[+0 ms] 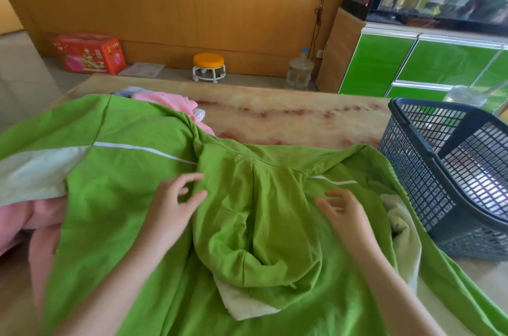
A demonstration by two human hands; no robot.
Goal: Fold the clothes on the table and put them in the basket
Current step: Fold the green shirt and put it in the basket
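A green hooded garment point(132, 179) with white stripes and pale panels lies spread over the marble table point(288, 121), its hood bunched in the middle. My left hand point(176, 198) hovers over the cloth left of the hood, fingers loosely spread, holding nothing. My right hand point(343, 212) is just right of the hood, fingers relaxed and slightly curled, also holding nothing. Pink clothes point(170, 101) lie behind the green garment, and more pink cloth point(30, 214) shows under its left side. A dark mesh basket point(439, 170) stands at the table's right edge.
Beyond the table stand a red box point(89, 53), an orange-topped stool point(209, 67) and a water jug point(299, 71) on the floor. A green cabinet point(412, 66) with a fish tank is at the back right. A glass jar point(464, 96) sits behind the basket.
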